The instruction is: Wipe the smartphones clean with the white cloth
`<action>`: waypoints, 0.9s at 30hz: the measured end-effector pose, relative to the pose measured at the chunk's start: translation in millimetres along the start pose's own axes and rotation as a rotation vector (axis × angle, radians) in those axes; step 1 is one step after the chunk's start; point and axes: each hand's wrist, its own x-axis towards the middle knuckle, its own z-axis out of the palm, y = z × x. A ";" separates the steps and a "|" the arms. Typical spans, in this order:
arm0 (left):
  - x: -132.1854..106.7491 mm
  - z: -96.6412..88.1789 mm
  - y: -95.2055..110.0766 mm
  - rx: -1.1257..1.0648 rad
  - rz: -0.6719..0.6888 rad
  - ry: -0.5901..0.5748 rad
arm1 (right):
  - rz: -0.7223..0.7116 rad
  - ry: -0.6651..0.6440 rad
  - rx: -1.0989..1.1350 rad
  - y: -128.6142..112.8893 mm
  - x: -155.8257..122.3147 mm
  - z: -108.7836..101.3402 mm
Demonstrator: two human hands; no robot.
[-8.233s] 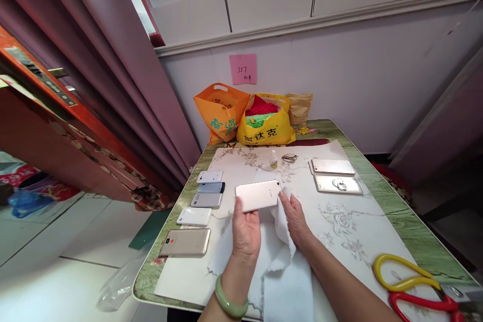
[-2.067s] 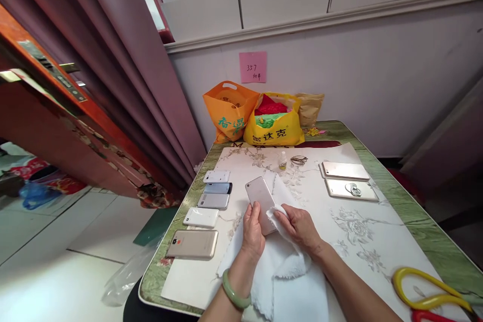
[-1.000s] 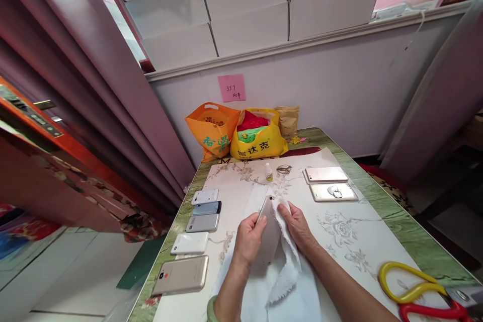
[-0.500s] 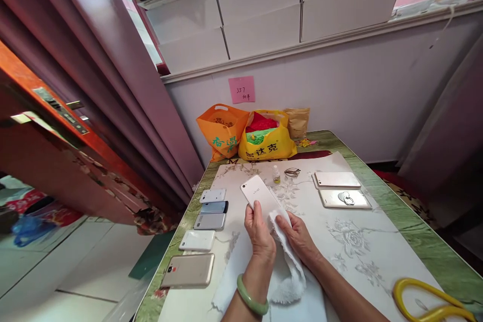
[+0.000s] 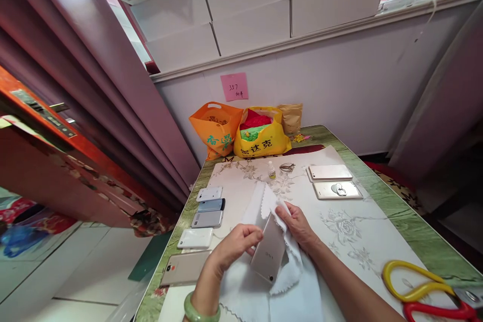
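Observation:
A pale gold smartphone (image 5: 268,256) is tilted over the middle of the table, back showing, its camera end pointing down toward me. My left hand (image 5: 237,244), with a green bangle on its wrist, has its fingers curled at the phone's left edge. A white cloth (image 5: 292,266) with a zigzag edge drapes over the phone's upper end and right side. Through that cloth my right hand (image 5: 297,225) pinches the phone's upper end, thumb on top. Part of the phone is hidden under the cloth, which also spreads below onto the table.
Several phones (image 5: 195,238) lie in a column on the left. Two more phones (image 5: 337,190) lie at right. A small bottle (image 5: 271,170) and glasses (image 5: 287,167) sit farther back, before orange (image 5: 215,131) and yellow (image 5: 262,143) bags. Scissors (image 5: 415,292) lie at near right.
The phone has swung round so its camera end points down toward me. My left hand has shifted left to its edge, and the cloth now covers the far end. My view has shifted slightly.

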 end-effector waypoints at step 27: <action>92.5 43.4 -2.8 -0.728 0.395 1.028 | -0.194 0.027 -0.322 6.4 -2.7 9.7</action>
